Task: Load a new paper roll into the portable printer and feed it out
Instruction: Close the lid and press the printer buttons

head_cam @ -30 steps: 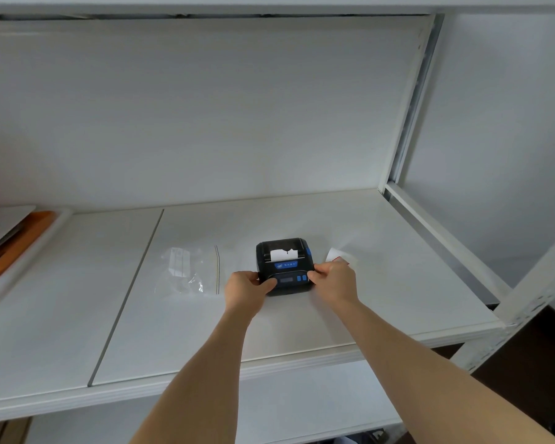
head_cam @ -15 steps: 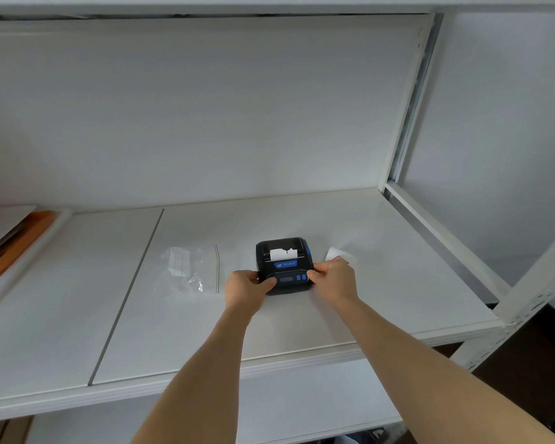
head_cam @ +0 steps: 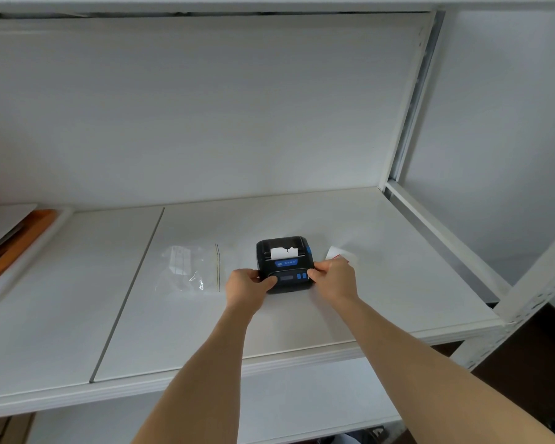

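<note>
The printer [head_cam: 285,265] sits flat on the white shelf [head_cam: 302,322], roughly midway between the shelf's back wall and its front edge. It is a small black box with blue buttons; its button panel faces the person and its paper slot lies at the far end, so its front-to-back line runs away from the viewer, turned only slightly. A short strip of white paper [head_cam: 283,252] sticks up out of the slot, across the printer's width.

The left hand [head_cam: 245,287] grasps the printer's near left corner, thumb on top of the panel and fingers curled at the side. The right hand [head_cam: 334,278] grasps the near right corner the same way, thumb beside the blue buttons.

Left of the printer lies a clear plastic bag [head_cam: 189,267], flat and crumpled, apart from it. Just right of the printer, behind the right hand, a small white slip [head_cam: 334,252] rests on the shelf.
</note>
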